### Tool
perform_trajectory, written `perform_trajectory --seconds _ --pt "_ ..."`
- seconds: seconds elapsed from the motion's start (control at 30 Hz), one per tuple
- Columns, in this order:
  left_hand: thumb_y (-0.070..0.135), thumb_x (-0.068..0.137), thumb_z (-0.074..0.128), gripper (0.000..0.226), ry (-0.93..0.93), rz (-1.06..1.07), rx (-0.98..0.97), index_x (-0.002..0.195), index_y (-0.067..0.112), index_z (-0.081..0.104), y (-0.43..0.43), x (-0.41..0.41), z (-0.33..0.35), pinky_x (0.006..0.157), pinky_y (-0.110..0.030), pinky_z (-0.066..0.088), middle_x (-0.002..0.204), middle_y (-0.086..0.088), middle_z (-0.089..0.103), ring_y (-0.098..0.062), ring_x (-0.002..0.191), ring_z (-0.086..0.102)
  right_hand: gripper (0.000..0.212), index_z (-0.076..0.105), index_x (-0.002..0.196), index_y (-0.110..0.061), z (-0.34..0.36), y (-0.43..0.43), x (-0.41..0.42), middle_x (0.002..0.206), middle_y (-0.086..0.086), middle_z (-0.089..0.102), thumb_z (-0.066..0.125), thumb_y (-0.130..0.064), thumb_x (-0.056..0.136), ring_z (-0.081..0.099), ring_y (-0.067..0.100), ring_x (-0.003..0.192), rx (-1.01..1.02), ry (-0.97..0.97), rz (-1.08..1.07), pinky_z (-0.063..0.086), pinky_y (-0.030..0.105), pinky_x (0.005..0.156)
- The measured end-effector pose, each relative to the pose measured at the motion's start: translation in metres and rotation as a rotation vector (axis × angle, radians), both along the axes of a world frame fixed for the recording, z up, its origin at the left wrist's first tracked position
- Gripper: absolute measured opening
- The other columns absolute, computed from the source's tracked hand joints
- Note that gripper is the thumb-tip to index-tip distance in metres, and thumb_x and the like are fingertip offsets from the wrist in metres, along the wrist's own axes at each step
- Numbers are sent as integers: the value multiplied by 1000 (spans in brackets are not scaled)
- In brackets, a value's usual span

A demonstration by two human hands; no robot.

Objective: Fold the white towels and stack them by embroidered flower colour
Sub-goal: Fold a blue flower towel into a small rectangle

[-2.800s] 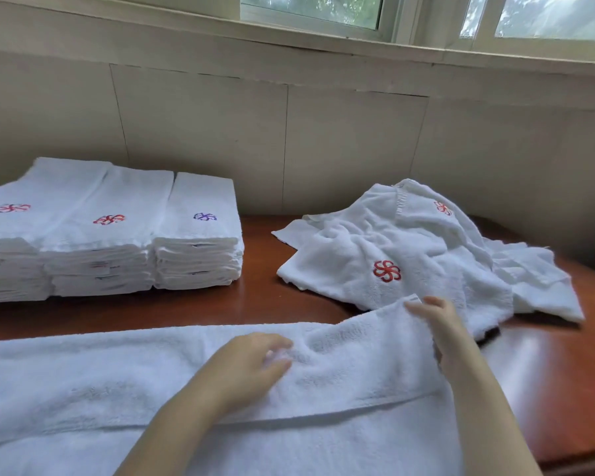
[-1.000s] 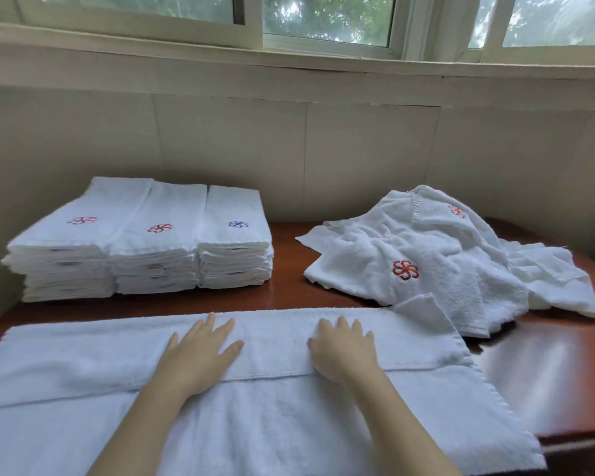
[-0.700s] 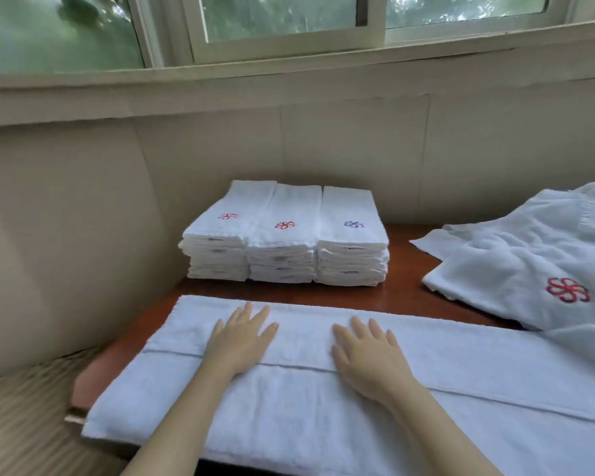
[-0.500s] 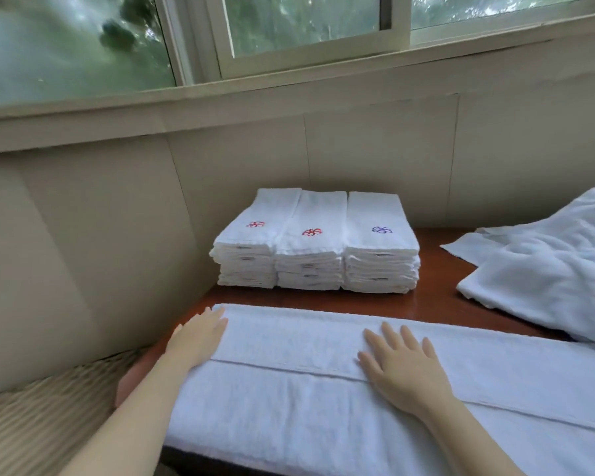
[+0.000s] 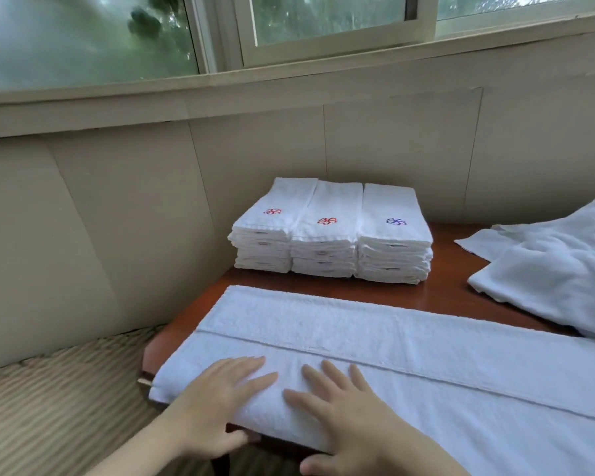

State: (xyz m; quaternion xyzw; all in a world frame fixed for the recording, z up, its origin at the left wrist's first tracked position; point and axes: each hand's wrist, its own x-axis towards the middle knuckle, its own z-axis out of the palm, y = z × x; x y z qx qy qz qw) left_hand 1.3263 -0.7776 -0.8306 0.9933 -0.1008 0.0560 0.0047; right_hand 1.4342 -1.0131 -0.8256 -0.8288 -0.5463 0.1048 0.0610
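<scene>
We smooth the towel (image 5: 426, 341) at 6 o'clock, left hand (image 5: 220, 403) and right hand (image 5: 344, 417) flat, grasping nothing; next, fold the near edge toward 12.

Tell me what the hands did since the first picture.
Both hands let go of the long towel, then slid left; the left hand and right hand now lie flat near its left end. The three stacks and loose pile stayed put.
</scene>
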Motion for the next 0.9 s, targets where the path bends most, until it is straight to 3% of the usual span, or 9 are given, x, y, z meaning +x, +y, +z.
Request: perform_trajectory --seconds 0.07,0.13,0.2,0.3,0.4,0.5,0.6,0.73,0.9 --pt "43 68 53 52 -199 -95 41 118 30 58 11 -8 -1 73 -22 55 110 7 61 -11 90 67 70 19 146 -38 2 -3 -9 157 0 12 56 -49 87 8 19 145 4 -83 22 7 42 116" --pt "20 66 45 35 -329 -73 34 100 25 50 20 -13 3 53 -19 48 86 8 54 -11 65 60 37 55 120 -31 7 -7 -10 127 -2 53 63 -39 84 50 15 117 197 -276 -7 42 25 92" --pt "14 63 38 35 -403 21 60 95 24 47 30 -16 7 51 -19 39 70 6 56 -7 64 47 20 60 96 -27 16 -15 -14 95 -8 60 64 -19 78 59 14 86 201 -376 -141 41 25 62" --pt "11 68 41 32 -478 144 0 89 21 63 52 -15 15 62 -22 38 74 7 64 -8 71 50 51 40 125 -26 17 -26 -7 118 -4 50 40 -6 78 50 22 110 69 -246 -315 35 32 73" --pt "-1 82 57 26 -343 431 -418 81 21 71 81 -2 41 72 -19 43 83 13 68 -6 79 61 46 42 119 -35 38 -53 21 116 -10 52 43 -16 77 54 17 108 44 -161 -518 39 30 72" --pt "1 86 64 18 -316 543 -854 82 16 72 98 26 59 68 -15 43 78 6 70 0 70 59 17 54 94 -35 66 -73 67 104 -8 57 57 -24 82 55 13 91 29 -40 -679 44 26 70" --pt "10 92 60 14 -293 615 -1163 92 -1 68 95 70 61 71 -30 43 85 -7 67 -17 81 58 15 59 72 -22 77 -68 119 85 -3 62 62 -28 86 59 19 80 120 -92 -751 47 29 65" --pt "25 97 43 27 -183 879 -747 75 11 49 89 125 38 72 -32 40 91 -10 60 -28 88 55 18 55 84 -18 44 -40 157 98 4 63 50 -31 94 61 24 92 26 -136 -805 45 28 70" --pt "36 101 24 29 -210 979 -331 88 18 42 90 154 16 73 -34 37 106 -9 64 -33 99 58 32 51 90 -22 5 -33 172 109 0 64 29 -42 101 60 22 103 65 -221 -889 37 31 71"
